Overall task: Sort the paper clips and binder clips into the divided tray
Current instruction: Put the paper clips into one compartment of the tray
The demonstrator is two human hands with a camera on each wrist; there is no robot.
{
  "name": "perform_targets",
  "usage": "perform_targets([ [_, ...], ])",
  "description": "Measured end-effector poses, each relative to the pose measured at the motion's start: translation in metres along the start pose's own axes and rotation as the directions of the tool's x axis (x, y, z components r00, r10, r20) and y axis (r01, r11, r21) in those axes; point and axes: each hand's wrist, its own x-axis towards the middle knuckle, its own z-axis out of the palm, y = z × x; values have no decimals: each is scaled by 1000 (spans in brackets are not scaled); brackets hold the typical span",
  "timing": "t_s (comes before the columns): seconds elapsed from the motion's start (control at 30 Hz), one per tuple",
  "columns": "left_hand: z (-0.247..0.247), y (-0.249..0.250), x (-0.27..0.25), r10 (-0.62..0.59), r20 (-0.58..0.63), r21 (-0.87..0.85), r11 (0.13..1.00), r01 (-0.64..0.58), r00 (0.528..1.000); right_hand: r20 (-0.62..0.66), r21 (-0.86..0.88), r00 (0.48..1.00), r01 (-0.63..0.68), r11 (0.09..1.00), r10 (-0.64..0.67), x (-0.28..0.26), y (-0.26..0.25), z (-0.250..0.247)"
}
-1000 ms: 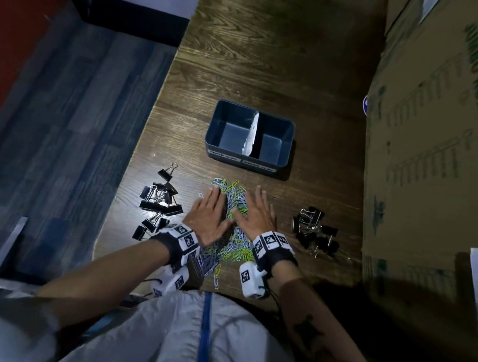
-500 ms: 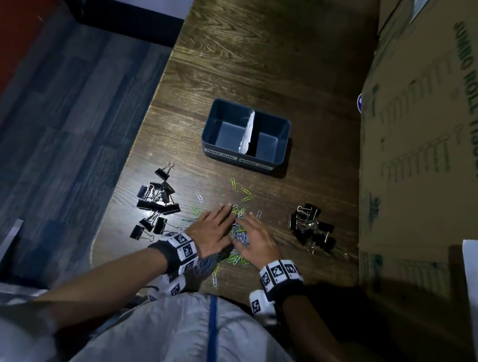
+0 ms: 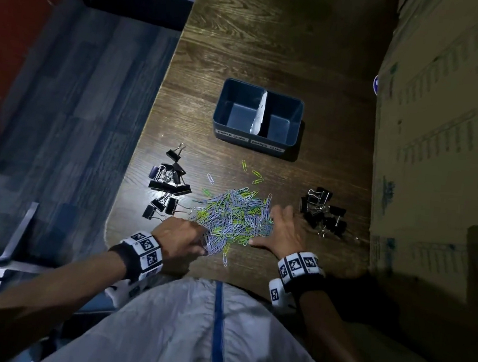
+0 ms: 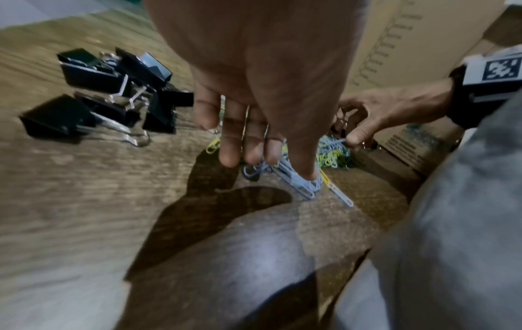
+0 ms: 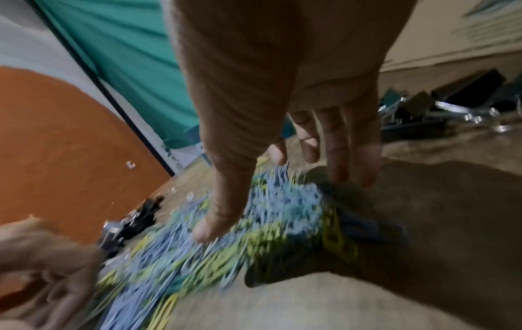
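A dark blue divided tray (image 3: 295, 119) with a white divider stands mid-table, both compartments bare. A heap of blue and green paper clips (image 3: 234, 215) lies on the wooden table in front of me. My left hand (image 3: 188, 240) touches the heap's near-left edge, fingertips (image 4: 228, 156) and thumb pointing down onto clips. My right hand (image 3: 280, 228) rests at the heap's right edge, fingers (image 5: 337, 156) spread and thumb on the clips. Black binder clips lie in two groups, one to the left (image 3: 170, 186) and one to the right (image 3: 323, 212).
A large cardboard box (image 3: 446, 142) walls off the table's right side, close to the right binder clips. The table's left edge (image 3: 133, 170) runs just beyond the left binder clips. A few stray paper clips (image 3: 254, 175) lie between heap and tray.
My hands have moved apart from the middle of the heap to its left and right edges. The paper clips now lie uncovered between them.
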Motion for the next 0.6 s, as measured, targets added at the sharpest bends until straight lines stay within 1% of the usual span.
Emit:
perform_targets([
  [0.07, 5, 6, 6, 7, 89, 4, 1000, -8, 996, 98, 19, 994, -45, 999, 43, -2, -4, 11],
  [0.1, 8, 10, 11, 16, 100, -26, 1000, -13, 995, 129, 34, 991, -43, 999, 38, -3, -7, 16],
  [0.13, 9, 16, 16, 25, 86, -73, 997, -19, 996, 142, 34, 990, -27, 999, 22, -4, -10, 22],
  [0.2, 9, 28, 29, 26, 20, -140, 990, -23, 999, 124, -1, 992, -6, 1000, 6, -7, -17, 29],
  [0.3, 5, 43, 45, 13, -119, -96, 995, -25, 993, 17, -30, 1000, 20, 999, -19, -11, -28, 32],
  [0.4, 0, 49, 49, 35, -194, -81, 995, -51, 980, -60, -45, 996, 60, 997, -63, -16, -31, 33],
  [0.5, -3, 43, 40, 101, -278, -59, 991, -122, 955, -58, -22, 996, 67, 998, -68, -21, -26, 25],
  [0.53, -4, 38, 34, 95, -297, -58, 991, -117, 950, -50, -27, 997, 62, 998, -63, -21, -23, 23],
  [0.6, -1, 26, 17, 35, -313, -68, 996, -59, 949, -72, -56, 994, 80, 995, -84, -23, -16, 19],
])
